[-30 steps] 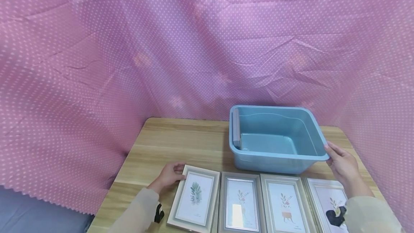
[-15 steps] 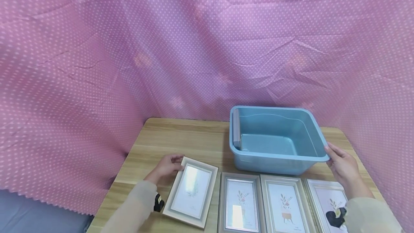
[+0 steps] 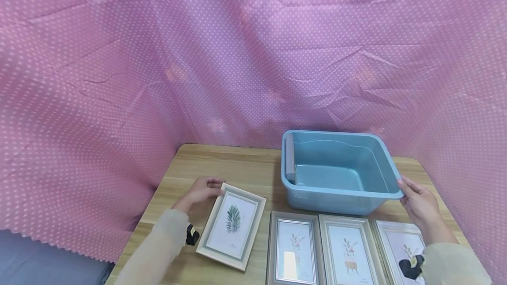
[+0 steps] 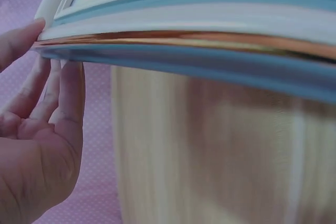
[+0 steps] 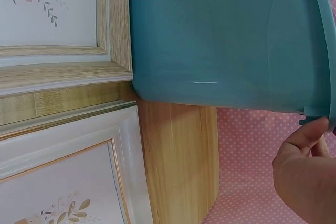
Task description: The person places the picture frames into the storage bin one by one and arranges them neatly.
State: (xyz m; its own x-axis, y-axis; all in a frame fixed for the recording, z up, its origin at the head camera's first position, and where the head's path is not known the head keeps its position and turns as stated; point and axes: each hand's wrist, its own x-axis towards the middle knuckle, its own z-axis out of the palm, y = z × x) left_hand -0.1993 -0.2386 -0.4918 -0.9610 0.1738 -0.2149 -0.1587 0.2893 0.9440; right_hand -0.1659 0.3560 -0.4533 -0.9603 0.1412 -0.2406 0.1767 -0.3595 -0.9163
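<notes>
My left hand [image 3: 202, 190] pinches the upper left corner of a cream picture frame [image 3: 217, 223] with a green leaf print. In the left wrist view the thumb lies on top of the frame's border [image 4: 173, 22] and the fingers [image 4: 71, 90] are beneath, with the wooden table below. My right hand [image 3: 421, 203] grips the near right corner of a blue plastic basin [image 3: 328, 201]. In the right wrist view, thumb and fingers hold the basin's rim [image 5: 323, 40]. Inside the basin, another frame [image 3: 290, 157] stands on edge against the left wall.
Three more picture frames lie in a row along the table's near side: a grey one [image 3: 273, 250], a light wood-toned one [image 3: 328, 250] and a white one [image 3: 382, 236] partly under the right arm. A pink dotted curtain [image 3: 237, 56] surrounds the wooden table [image 3: 222, 162].
My left hand has lifted the leaf-print frame off the row's left end and drawn it up and slightly left, tilting it. The right hand stays at the basin's corner.
</notes>
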